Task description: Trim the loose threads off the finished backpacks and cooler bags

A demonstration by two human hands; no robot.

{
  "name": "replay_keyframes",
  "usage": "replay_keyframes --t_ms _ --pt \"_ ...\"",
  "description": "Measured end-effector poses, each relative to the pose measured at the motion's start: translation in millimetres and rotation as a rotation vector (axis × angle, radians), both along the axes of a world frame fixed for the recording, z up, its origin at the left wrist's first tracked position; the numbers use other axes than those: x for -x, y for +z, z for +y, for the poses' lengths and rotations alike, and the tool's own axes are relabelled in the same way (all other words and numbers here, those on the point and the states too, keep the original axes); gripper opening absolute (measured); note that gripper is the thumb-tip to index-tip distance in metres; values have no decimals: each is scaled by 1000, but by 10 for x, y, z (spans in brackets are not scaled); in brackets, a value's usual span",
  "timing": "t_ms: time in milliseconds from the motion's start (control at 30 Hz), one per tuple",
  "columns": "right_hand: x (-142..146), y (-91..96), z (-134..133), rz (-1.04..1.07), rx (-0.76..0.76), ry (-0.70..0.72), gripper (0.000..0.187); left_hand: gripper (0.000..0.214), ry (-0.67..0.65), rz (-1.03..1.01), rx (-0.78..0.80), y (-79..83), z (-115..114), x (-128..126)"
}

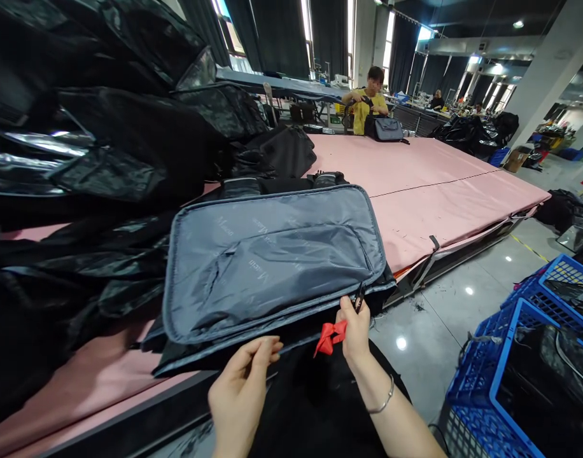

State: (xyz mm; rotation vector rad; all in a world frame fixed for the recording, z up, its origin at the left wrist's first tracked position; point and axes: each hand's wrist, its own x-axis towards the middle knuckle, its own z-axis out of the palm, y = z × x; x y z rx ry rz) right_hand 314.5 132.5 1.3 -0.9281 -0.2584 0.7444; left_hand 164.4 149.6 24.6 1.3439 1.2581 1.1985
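An opened bag lies at the near edge of the pink table (429,191), its grey lining flap (272,254) facing up. My right hand (354,327) pinches the black zipper pull (359,296) at the flap's lower right corner, and a red ribbon piece (328,337) hangs by the palm. My left hand (241,388) is curled around the bag's lower black edge, fingers bent over the rim. A thin bracelet circles my right wrist.
Shiny black plastic-wrapped bags (91,146) are heaped on the table's left. A person in yellow (368,102) handles another bag (384,129) at the far end. Blue plastic crates (525,369) stand on the floor at right.
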Motion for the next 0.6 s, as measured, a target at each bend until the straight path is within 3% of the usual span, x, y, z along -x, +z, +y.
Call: replay_keyframes --t_ms 67,167,433,600 --pt "35 25 -52 32 -8 -8 53 42 -5 -106 159 20 4 -6" --pt "63 27 -110 29 7 -14 55 50 -56 -209 276 36 6 -40" --pt "57 -92 -139 -48 77 -33 48 55 -145 -321 424 19 -24 -127" --pt "30 -176 -132 -107 105 -20 41 62 -149 -360 477 92 34 -240"
